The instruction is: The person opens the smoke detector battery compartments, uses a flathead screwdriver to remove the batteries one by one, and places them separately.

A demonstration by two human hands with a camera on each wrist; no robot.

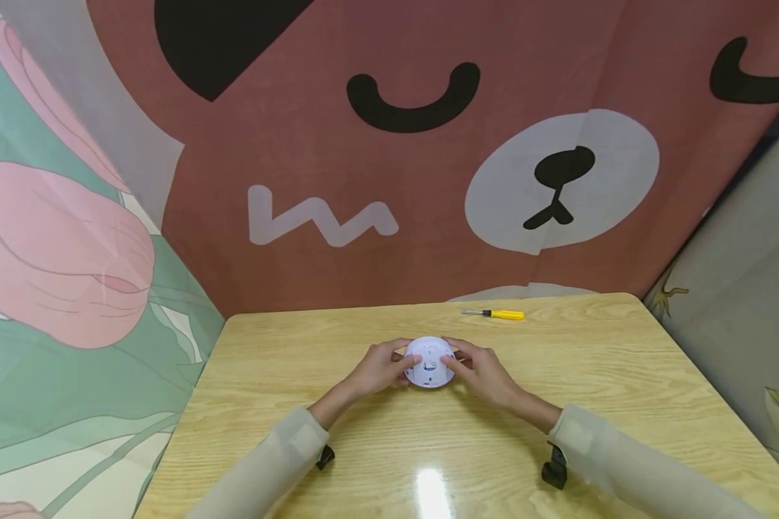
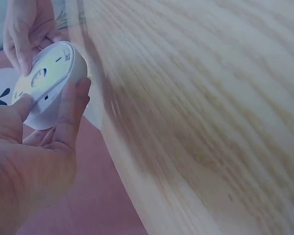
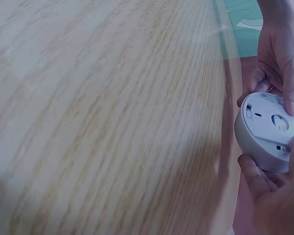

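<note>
Both hands hold a round white plastic device (image 1: 430, 380) above the table, its flat face turned up toward the head camera. My left hand (image 1: 378, 369) grips its left side, thumb on the flat face and fingers under the rim. Opposite, my right hand (image 1: 491, 376) grips the right side the same way. In the left wrist view, the device (image 2: 50, 93) shows a thick side wall, small slots and a round recess in the middle. Dark slots and a small square opening mark the device (image 3: 257, 132) in the right wrist view. Its underside is hidden.
A screwdriver (image 1: 508, 315) with a yellow handle lies near the table's back edge, shaft pointing left. The wood-grain table (image 1: 285, 360) reflects a bright light at the front. Behind it hangs a brown cloth (image 1: 428, 267) with a bear face, and printed cloths hang at both sides.
</note>
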